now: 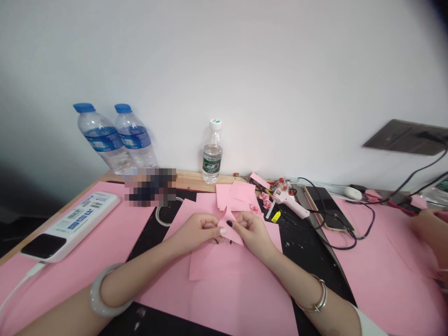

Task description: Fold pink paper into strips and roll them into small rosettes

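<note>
Between both hands I hold a small pink paper piece [231, 229] with a curled, pointed upper edge. My left hand [196, 230] pinches its left side, thumb in front. From the right, my right hand [255, 234] grips it with the dark-nailed thumb on its face. Under the hands lie larger pink sheets [241, 298] on a black mat [168, 316]. Just beyond are smaller pink paper squares [241, 192] and several pink paper roses [265, 200]. A pale glue gun [290, 203] lies to the right of the roses.
Two blue-capped bottles [135, 135] lean at the back left; a smaller bottle [212, 156] stands against the wall. A white power bank [75, 224] lies left, near a roll of tape [161, 217]. Right are a phone [329, 207], black cables [353, 240] and another person's blurred hand [430, 233].
</note>
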Available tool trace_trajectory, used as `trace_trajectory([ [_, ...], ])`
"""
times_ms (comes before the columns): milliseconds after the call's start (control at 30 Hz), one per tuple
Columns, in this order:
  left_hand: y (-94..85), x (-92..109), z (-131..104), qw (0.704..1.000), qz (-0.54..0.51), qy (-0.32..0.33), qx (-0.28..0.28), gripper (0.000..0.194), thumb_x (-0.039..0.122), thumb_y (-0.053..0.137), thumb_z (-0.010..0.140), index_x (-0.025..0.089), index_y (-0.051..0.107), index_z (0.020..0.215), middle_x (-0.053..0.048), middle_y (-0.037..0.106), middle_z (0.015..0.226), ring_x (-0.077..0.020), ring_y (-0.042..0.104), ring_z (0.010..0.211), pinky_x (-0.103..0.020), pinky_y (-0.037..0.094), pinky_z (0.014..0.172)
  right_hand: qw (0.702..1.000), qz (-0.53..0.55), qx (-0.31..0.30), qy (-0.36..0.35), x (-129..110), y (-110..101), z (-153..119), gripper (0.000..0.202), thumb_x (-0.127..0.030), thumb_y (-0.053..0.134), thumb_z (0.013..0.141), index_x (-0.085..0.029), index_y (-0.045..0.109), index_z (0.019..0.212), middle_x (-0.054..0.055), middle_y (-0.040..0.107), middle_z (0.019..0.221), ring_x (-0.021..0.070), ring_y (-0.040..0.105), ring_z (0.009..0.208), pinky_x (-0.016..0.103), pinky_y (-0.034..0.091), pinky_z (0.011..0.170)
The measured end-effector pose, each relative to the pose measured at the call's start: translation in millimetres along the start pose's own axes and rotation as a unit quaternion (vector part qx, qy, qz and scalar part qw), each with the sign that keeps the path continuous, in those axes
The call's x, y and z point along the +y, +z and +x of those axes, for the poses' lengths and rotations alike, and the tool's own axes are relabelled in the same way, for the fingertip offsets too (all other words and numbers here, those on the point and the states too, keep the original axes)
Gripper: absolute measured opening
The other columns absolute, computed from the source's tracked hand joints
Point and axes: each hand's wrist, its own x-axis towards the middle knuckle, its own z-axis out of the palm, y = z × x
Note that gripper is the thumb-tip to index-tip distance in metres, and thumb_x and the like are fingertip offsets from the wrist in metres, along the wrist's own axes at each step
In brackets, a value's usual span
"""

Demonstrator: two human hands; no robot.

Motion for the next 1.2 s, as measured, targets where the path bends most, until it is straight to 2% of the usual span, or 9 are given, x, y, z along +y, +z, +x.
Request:
trace_trajectory([
  [100,3.0,0.2,-0.7,1.0,-0.003,-0.013,0.02,0.035,0.03,0.074,0.07,0.02,0.045,0.054,0.001,0.065,0.051,-0.0227,0.073,0.067,-0.028,0.053,0.063,1.0,-0.023,-0.008,-0.004,-2.0,1.4,-1.3,0.035,-0.043,0.063,0.077,-0.021,0.042,0.059,-0.007,0.038,0.049,0.0084,0.033,0.044,0.022,0.024,0.042],
  [167,2.7,-0.4,-0.1,0.999,-0.015,-0.015,0.028,0.037,0.032,0.073,0.071,0.02,0.042,0.054,0.001,0.066,0.053,-0.0223,0.073,0.064,-0.029,0.053,0.062,0.999,-0.015,-0.03,0.002,-2.3,1.4,-1.5,0.035,-0.045,0.06,0.079,-0.021,0.043,0.061,-0.007,0.042,0.05,0.009,0.038,0.044,0.021,0.028,0.042],
  [300,-1.3,-1.2,1.7,0.998,-0.036,-0.009,0.049,0.036,0.037,0.076,0.067,0.019,0.046,0.057,0.001,0.066,0.052,-0.022,0.073,0.062,-0.029,0.054,0.061,0.995,0.017,-0.086,0.038,-1.8,0.5,-1.9,0.037,-0.052,0.052,0.085,-0.022,0.042,0.065,-0.006,0.048,0.046,0.012,0.048,0.039,0.023,0.037,0.04],
  [433,-5.1,-0.4,2.0,0.998,-0.042,-0.014,0.052,0.036,0.042,0.077,0.066,0.018,0.051,0.059,-0.003,0.07,0.055,-0.022,0.072,0.062,-0.03,0.054,0.062,0.996,-0.062,-0.065,0.017,-2.6,-1.9,-2.0,0.041,-0.048,0.049,0.089,-0.023,0.038,0.058,-0.008,0.041,0.039,0.0094,0.039,0.033,0.02,0.027,0.036],
  [600,-8.2,1.6,1.6,0.996,-0.055,-0.01,0.076,0.033,0.043,0.076,0.067,0.016,0.057,0.064,-0.005,0.071,0.059,-0.0217,0.073,0.065,-0.028,0.054,0.062,0.994,-0.068,-0.087,0.005,-3.0,-4.3,-1.0,0.038,-0.043,0.045,0.092,-0.022,0.04,0.061,-0.005,0.049,0.043,0.0092,0.041,0.036,0.02,0.03,0.039],
  [700,-10.3,1.7,2.0,0.995,-0.066,-0.003,0.076,0.032,0.042,0.076,0.068,0.016,0.058,0.065,-0.004,0.07,0.058,-0.0215,0.072,0.066,-0.028,0.054,0.062,0.994,-0.088,-0.066,0.001,-2.6,-4.3,-1.2,0.044,-0.046,0.045,0.092,-0.022,0.039,0.056,-0.005,0.045,0.041,0.0096,0.041,0.036,0.021,0.03,0.04],
  [967,-22.2,0.4,5.5,0.989,-0.088,0.008,0.116,0.033,0.038,0.079,0.065,0.016,0.055,0.066,-0.003,0.07,0.062,-0.0194,0.072,0.065,-0.027,0.055,0.063,0.995,0.026,-0.093,0.018,-1.5,-8.3,2.3,0.046,-0.056,0.044,0.088,-0.022,0.04,0.056,-0.006,0.045,0.039,0.0088,0.036,0.034,0.022,0.027,0.039],
  [1100,-23.8,0.6,5.0,0.992,-0.089,0.01,0.086,0.036,0.039,0.079,0.066,0.016,0.052,0.062,-0.004,0.071,0.062,-0.0181,0.071,0.063,-0.026,0.054,0.061,0.997,0.036,-0.073,0.017,-2.6,-8.9,3.1,0.046,-0.056,0.041,0.089,-0.022,0.04,0.058,-0.006,0.045,0.042,0.0085,0.036,0.034,0.021,0.026,0.038],
  [1200,-22.0,1.3,3.5,0.996,-0.07,0.006,0.052,0.036,0.04,0.077,0.068,0.016,0.051,0.061,-0.003,0.07,0.058,-0.018,0.071,0.061,-0.025,0.054,0.059,0.994,0.015,-0.108,0.025,-5.1,-8.1,1.9,0.044,-0.057,0.048,0.086,-0.021,0.043,0.061,-0.005,0.051,0.046,0.0088,0.041,0.037,0.021,0.03,0.04],
])
